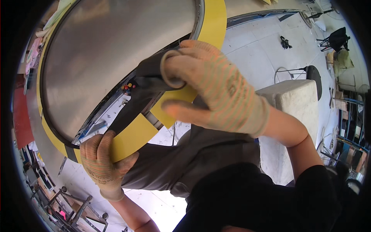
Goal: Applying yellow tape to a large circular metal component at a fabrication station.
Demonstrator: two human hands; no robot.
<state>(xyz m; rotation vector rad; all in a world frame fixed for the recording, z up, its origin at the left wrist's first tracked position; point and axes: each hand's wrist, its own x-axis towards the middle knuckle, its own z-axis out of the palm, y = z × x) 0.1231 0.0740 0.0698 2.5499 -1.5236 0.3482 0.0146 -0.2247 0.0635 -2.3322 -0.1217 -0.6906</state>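
A large round dull metal panel [116,42] fills the upper left, with a flat yellow rim [133,139] curving round it. At the rim's lower left, my gloved left hand [102,160] is closed on the yellow band, fingers over it and thumb at its near edge. A wide black strip [150,71] runs along the rim's inner side and rises toward my right hand. My gloved right hand [216,85] has its fingers curled around the strip's upper end, with the thumb apart from them. The fingers hide part of the strip. Near the thumb, a gap breaks the yellow band.
My dark-trousered legs [166,162] are under the rim. A pale block [290,104] stands right of them. Behind it are a round black seat [313,83] and a black folding chair [335,40]. A wheeled metal frame [75,210] is at lower left.
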